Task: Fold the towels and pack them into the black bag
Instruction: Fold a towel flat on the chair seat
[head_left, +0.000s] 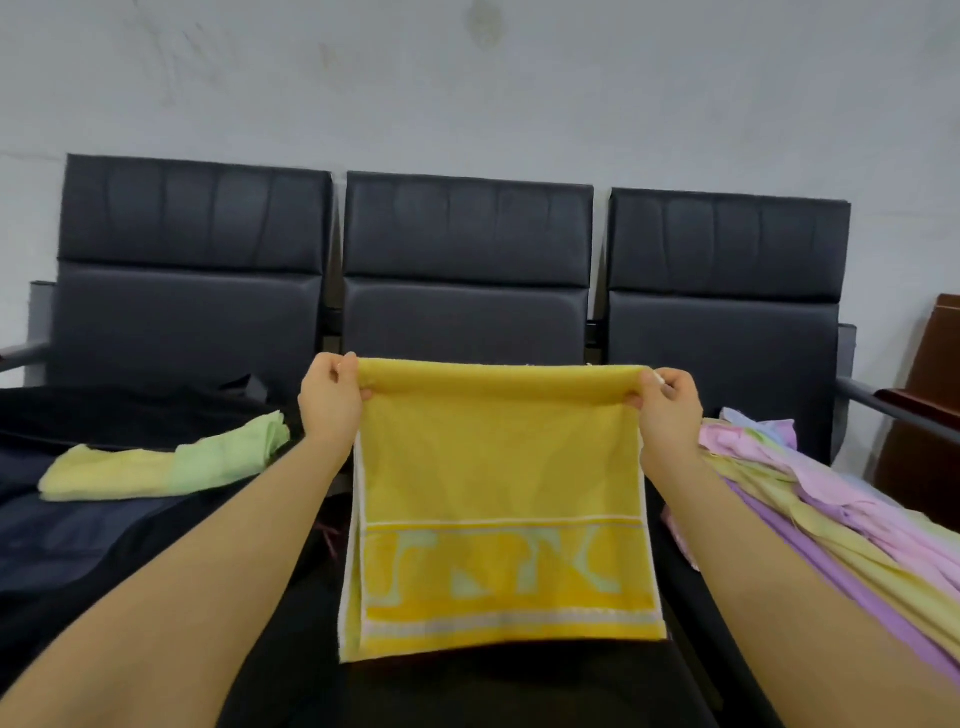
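A yellow towel (498, 467) with a pale patterned band near its lower edge hangs doubled over in front of me above the middle seat. My left hand (330, 397) pinches its top left corner and my right hand (667, 400) pinches its top right corner, holding the folded edge taut and level. The black bag (88, 525) lies spread on the left seat. A folded yellow and green towel (166, 462) rests on top of it.
Three black padded seats (467, 270) stand in a row against a grey wall. A loose pile of pink, purple and yellow towels (810, 499) covers the right seat. A brown wooden piece of furniture (930, 374) stands at the far right.
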